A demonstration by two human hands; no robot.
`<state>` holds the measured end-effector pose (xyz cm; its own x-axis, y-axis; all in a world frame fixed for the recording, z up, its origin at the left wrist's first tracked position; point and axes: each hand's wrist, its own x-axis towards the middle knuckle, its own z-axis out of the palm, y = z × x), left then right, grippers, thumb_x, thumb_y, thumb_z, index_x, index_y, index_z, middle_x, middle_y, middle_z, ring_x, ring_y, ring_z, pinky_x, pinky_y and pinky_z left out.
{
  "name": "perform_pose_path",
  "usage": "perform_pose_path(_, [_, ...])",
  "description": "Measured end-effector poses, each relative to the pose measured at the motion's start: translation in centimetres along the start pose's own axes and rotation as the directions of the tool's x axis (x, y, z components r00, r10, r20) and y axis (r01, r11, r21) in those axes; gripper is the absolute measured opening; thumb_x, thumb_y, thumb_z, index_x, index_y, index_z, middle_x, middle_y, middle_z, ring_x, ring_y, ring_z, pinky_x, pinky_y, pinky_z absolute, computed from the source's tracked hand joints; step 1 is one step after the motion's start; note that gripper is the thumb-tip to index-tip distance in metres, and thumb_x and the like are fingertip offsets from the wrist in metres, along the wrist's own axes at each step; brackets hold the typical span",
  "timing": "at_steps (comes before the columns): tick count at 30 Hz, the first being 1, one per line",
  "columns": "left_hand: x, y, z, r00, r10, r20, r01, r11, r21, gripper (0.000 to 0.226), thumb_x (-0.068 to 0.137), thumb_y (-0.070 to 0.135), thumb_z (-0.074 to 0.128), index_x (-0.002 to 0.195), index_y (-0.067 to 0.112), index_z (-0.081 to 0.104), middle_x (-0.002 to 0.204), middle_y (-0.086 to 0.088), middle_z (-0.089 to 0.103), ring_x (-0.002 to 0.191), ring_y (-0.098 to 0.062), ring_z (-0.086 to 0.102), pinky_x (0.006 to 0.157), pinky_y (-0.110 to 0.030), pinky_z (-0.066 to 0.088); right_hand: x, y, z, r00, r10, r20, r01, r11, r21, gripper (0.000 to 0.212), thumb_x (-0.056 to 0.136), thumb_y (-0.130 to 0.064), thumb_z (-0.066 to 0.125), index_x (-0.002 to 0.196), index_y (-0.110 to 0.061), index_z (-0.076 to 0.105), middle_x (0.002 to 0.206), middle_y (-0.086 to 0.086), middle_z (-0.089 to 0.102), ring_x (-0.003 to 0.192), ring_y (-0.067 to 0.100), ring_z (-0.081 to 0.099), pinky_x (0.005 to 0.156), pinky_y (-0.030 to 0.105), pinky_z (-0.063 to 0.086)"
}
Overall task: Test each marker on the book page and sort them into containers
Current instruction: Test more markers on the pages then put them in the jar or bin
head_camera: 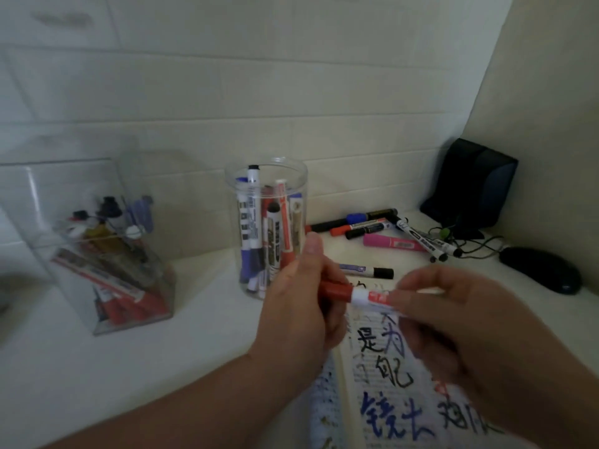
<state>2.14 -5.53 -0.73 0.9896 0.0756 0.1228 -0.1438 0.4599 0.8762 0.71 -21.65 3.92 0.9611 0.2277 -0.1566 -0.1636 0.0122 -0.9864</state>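
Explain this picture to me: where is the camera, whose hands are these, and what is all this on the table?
There is no machine here. A person wears one camera on the head, looking forward and down, so you see their own two bare hands. The left hand grips the red cap end of a red marker, and the right hand pinches its white barrel, over a book page covered in test scribbles. On the white table stand a round clear jar and a square clear box, both holding markers. More loose markers lie behind the book, near a black mouse and a black speaker.
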Motion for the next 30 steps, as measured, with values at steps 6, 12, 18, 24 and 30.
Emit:
perform_pose_path(6, [0.0,-0.9,-0.5,0.981,-0.105,0.165,0.077,0.983,0.168,0.065,0.070,0.083,0.047,0.070,0.020,0.061,0.056,-0.006,0.050,0.037,-0.014,0.037,0.038,-0.021,0.032,2.1,-7.8,0.4,0.872,-0.486,-0.058,0.469,0.864,-0.182,0.005,0.075,-0.016,0.071,0.075,-0.021,0.070,0.066,0.015,0.071,0.043,0.022,0.052,0.041,0.025,0.037])
perform_pose_path(12, [-0.9,-0.7,-0.4,0.903,-0.189,0.386,-0.228,0.551,0.803,0.064,0.095,0.070,0.032,0.076,0.012,0.053,0.064,-0.002,0.052,0.060,-0.018,0.050,0.064,-0.034,0.045,7.2,-10.9,5.1,0.742,-0.670,-0.008,0.617,0.688,-0.382,0.011,0.089,-0.025,0.074,0.083,-0.015,0.071,0.059,0.003,0.063,0.045,0.016,0.051,0.044,0.022,0.038])
perform_pose_path(18, [-1.1,-0.4,0.2,0.812,-0.261,0.523,-0.502,0.147,0.853,0.061,0.102,0.060,0.024,0.074,0.015,0.054,0.068,-0.004,0.053,0.062,-0.018,0.051,0.062,-0.032,0.043,11.5,-10.2,7.4,0.791,-0.611,0.002,0.526,0.679,-0.512,0.023,0.086,-0.038,0.075,0.101,-0.025,0.063,0.083,0.009,0.070,0.059,0.013,0.058,0.055,0.029,0.046])
perform_pose_path(24, [-0.8,-1.3,-0.4,0.817,-0.189,0.545,-0.539,0.085,0.838,0.040,0.099,0.041,0.034,0.070,0.015,0.046,0.064,-0.001,0.046,0.057,-0.014,0.043,0.052,-0.026,0.025,12.1,-7.5,5.1,0.700,-0.712,-0.045,0.557,0.584,-0.591,0.008,0.092,-0.025,0.068,0.096,-0.023,0.062,0.075,0.014,0.068,0.060,0.017,0.059,0.060,0.036,0.054])
perform_pose_path(30, [-0.8,-1.3,0.1,0.823,-0.230,0.520,-0.533,0.004,0.846,0.037,0.094,0.041,0.039,0.067,0.016,0.042,0.062,-0.001,0.046,0.055,-0.014,0.044,0.053,-0.030,0.030,13.7,0.0,0.9,0.975,-0.188,0.121,0.136,0.066,-0.989,0.034,0.091,-0.019,0.061,0.124,-0.027,0.061,0.128,-0.001,0.060,0.111,0.018,0.057,0.092,0.033,0.050])
